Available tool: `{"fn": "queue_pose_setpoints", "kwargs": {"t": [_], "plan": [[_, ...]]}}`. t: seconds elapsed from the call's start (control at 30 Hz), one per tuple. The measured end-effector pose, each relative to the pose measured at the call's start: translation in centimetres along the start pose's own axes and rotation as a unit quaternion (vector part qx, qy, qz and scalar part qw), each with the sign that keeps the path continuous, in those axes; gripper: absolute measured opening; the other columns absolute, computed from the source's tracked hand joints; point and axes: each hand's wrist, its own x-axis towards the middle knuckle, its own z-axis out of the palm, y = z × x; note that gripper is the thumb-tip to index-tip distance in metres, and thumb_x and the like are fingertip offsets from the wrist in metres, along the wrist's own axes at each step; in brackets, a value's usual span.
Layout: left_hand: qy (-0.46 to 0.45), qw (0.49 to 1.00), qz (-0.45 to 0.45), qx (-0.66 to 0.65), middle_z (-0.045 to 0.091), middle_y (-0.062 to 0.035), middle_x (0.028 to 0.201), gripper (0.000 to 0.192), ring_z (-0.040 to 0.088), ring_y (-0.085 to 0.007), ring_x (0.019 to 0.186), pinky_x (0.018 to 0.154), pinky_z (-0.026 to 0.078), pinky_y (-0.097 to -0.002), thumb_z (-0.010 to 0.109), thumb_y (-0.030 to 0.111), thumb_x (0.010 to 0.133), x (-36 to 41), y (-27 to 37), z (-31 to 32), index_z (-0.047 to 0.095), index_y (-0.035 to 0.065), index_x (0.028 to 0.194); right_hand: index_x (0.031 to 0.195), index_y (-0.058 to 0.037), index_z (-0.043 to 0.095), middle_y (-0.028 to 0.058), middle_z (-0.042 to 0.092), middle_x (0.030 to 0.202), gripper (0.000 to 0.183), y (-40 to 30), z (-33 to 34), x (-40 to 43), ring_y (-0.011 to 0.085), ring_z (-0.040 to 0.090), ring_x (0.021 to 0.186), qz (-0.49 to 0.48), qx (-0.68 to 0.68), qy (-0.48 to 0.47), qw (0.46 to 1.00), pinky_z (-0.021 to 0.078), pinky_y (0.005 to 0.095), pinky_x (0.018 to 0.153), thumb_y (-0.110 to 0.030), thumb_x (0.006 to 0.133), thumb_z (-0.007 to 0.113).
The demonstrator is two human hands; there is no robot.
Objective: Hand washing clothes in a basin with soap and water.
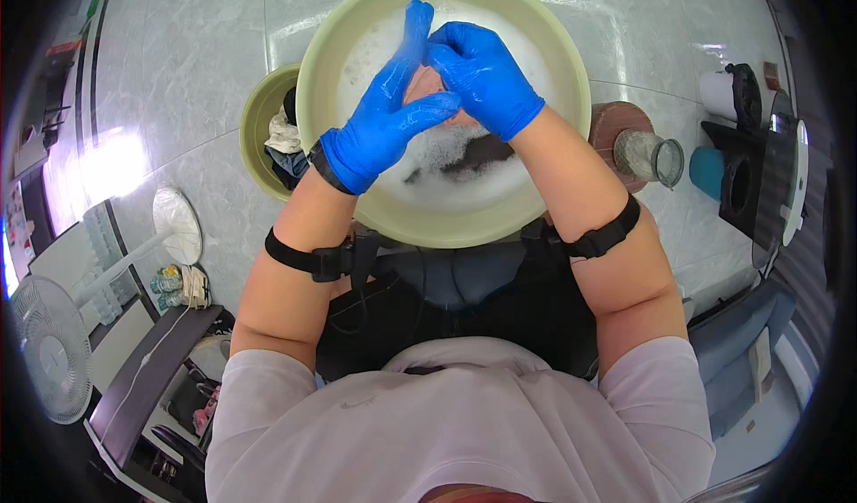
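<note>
A large pale green basin [442, 232] of foamy water stands before me. My left hand [385, 108], in a wet blue glove, is over its middle with the thumb spread from the other fingers, which look stretched out. A piece of pink cloth [423, 84] shows between my hands. My right hand [485, 78], also gloved in blue, has its fingers curled at the cloth's upper edge; whether it grips the cloth is hidden. Dark cloth [479, 153] lies partly under the foam, nearer to me than the hands.
A smaller green basin [251, 138] with dark and white clothes is at the left. At the right, a glass jar [639, 155] lies or stands over a round reddish-brown stool [612, 118]. A standing fan [53, 349] and a dark bench [150, 382] are at the lower left.
</note>
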Motion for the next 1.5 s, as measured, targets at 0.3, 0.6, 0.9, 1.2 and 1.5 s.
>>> {"fn": "queue_pose_setpoints", "kwargs": {"t": [0.3,0.6,0.9,1.2,1.5], "plan": [[0.093,0.989,-0.005,-0.119,0.028,-0.0150,0.158,0.084,0.028,-0.0249,0.146,0.118,0.024,-0.0382,0.062,0.024,0.092,0.3,-0.9,-0.5,0.013,0.0011,0.156,0.087,0.0021,0.065,0.0115,0.066,0.072,0.016,0.0,1.7,-0.6,0.0154,0.062,0.064,-0.038,0.020,-0.046,0.998,0.0488,0.0300,0.060,-0.012,0.089,0.058],[0.147,0.888,-0.066,-0.431,0.029,-0.0316,0.153,0.085,0.028,-0.0444,0.143,0.119,0.021,-0.0508,0.032,0.062,0.096,1.0,0.9,-0.9,0.027,-0.0028,0.151,0.090,0.0013,0.069,0.0092,0.066,0.078,0.027,0.9,2.5,-0.7,0.0128,0.061,0.072,0.029,-0.026,-0.027,0.999,0.0501,0.0295,0.067,-0.024,0.095,0.060],[0.121,0.969,-0.016,-0.213,0.032,-0.0240,0.155,0.082,0.031,-0.0346,0.144,0.119,0.019,-0.0437,0.033,0.059,0.096,0.5,0.0,0.4,0.027,-0.0004,0.152,0.084,0.0029,0.065,0.0131,0.064,0.074,0.017,1.2,2.4,0.0,0.0157,0.058,0.069,-0.024,-0.096,-0.034,0.994,0.0487,0.0335,0.065,-0.011,0.087,0.056],[0.084,0.957,-0.001,-0.277,0.023,-0.0145,0.161,0.079,0.026,-0.0389,0.145,0.119,0.023,-0.0467,0.039,0.054,0.095,0.6,-0.2,-0.8,0.022,0.0063,0.156,0.088,0.0002,0.066,0.0165,0.065,0.078,0.012,0.7,2.0,-0.5,0.0247,0.061,0.071,-0.126,-0.129,-0.136,0.974,0.0497,0.0362,0.068,-0.011,0.085,0.061],[0.139,0.839,-0.052,-0.523,0.029,-0.0279,0.154,0.089,0.034,-0.0440,0.140,0.114,0.028,-0.0571,0.041,0.063,0.093,0.4,1.6,-3.9,0.027,-0.0024,0.151,0.106,0.0005,0.069,0.0108,0.069,0.089,0.023,1.8,0.2,0.5,0.0175,0.065,0.081,-0.061,-0.093,-0.005,0.994,0.0526,0.0299,0.075,-0.017,0.094,0.061]]}}
